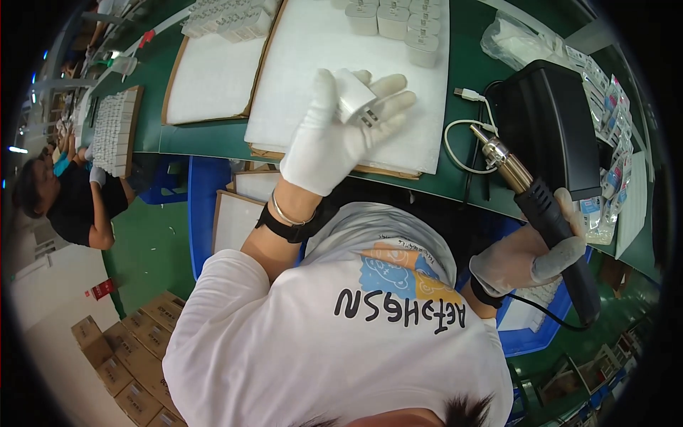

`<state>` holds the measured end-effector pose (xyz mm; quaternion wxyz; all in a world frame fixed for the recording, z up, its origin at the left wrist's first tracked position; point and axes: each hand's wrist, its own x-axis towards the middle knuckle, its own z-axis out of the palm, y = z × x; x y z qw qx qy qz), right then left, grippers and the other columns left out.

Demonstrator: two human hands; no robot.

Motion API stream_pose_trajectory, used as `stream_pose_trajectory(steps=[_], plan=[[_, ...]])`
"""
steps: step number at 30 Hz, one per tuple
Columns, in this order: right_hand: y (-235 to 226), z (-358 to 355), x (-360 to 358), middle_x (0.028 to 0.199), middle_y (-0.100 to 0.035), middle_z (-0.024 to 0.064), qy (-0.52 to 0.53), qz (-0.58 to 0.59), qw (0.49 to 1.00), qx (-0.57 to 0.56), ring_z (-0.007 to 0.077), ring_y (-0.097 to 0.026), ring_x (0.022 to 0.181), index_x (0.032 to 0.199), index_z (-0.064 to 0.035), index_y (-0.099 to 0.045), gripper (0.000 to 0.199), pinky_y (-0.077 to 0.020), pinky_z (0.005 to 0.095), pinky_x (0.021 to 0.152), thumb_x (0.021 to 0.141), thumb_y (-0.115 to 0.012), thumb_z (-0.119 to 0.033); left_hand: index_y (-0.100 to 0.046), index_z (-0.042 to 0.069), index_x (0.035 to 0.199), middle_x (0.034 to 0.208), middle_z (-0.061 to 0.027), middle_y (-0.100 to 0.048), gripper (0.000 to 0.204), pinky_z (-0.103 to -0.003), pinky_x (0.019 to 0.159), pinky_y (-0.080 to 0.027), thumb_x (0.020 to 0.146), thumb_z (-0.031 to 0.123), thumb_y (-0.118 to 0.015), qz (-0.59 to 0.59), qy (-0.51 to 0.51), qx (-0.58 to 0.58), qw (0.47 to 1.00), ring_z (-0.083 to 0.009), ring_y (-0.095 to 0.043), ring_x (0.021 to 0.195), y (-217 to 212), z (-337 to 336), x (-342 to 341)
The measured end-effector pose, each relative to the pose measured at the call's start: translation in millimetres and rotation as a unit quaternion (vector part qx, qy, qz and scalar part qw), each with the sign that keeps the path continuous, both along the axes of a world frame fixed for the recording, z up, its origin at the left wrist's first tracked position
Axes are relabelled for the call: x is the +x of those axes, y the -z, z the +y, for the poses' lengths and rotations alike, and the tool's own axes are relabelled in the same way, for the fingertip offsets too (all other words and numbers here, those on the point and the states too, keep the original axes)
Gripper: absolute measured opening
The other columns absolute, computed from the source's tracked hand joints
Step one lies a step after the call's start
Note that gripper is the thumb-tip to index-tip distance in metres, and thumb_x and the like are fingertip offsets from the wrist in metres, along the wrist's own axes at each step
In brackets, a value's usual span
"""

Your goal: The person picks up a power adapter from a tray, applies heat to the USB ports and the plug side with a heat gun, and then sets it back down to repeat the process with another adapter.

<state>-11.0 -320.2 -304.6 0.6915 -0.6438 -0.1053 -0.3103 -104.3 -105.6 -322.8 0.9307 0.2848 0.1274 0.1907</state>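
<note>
A white USB wall charger (356, 98) with two dark port slots showing lies against the fingers of my left hand (329, 135). That hand wears a white glove, its thumb on one side of the charger and its fingers behind it. My right hand (523, 257), gloved too, grips the black handle of a hot-air gun (532, 199) whose slim metal nozzle points up and left. A thin black cable leaves the handle's lower end. Near the nozzle, a white USB cable (447, 135) loops on the green bench, its plug lying bare.
White-lined trays (213, 82) and a white sheet (284, 92) lie on the bench, with rows of white chargers (384, 20) at the back. A black box-shaped device (544, 128) stands right, beside plastic-bagged parts (605, 142). Blue bins (201, 213) sit below; another person (78, 199) works left.
</note>
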Motion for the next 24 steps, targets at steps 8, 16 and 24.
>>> stream_pose_trajectory(steps=[8, 16, 24], plan=[[1, -4, -4, 0.089, -0.060, 0.0134, -0.053, 0.032, 0.997, 0.055, 0.0186, -0.057, 0.078, 0.100, 0.0000, -0.058, 0.050, -0.0517, 0.0302, 0.070, 0.101, -0.039, -0.046, -0.057, 0.003, 0.115, 0.132, -0.0183, -0.050, 0.058, -0.050, 0.106, -0.039, 0.093, 0.056, -0.050, -0.078, 0.127, -0.329, 0.933, -0.0411, -0.038, 0.133, -3, -7, -1], [4, -8, -1, 0.089, -0.059, 0.0120, -0.065, 0.028, 0.996, 0.048, 0.0175, -0.056, 0.079, 0.103, -0.0011, -0.056, 0.048, -0.0516, 0.0293, 0.069, 0.100, -0.039, -0.046, -0.053, 0.003, 0.120, 0.119, -0.0133, -0.058, 0.047, -0.039, 0.092, -0.052, 0.092, 0.040, -0.060, -0.079, 0.168, -0.151, 0.971, -0.0296, -0.058, 0.114, 7, -5, -1], [3, -7, -1, 0.088, -0.058, 0.0107, -0.080, 0.032, 0.995, 0.054, 0.0169, -0.055, 0.077, 0.102, -0.0016, -0.056, 0.049, -0.0514, 0.0285, 0.068, 0.100, -0.039, -0.047, -0.050, 0.005, 0.124, 0.116, -0.0090, -0.059, 0.058, -0.028, 0.088, -0.052, 0.073, -0.005, -0.076, 0.165, -0.074, 0.369, 0.911, -0.0167, -0.059, 0.102, -10, -20, 0]])
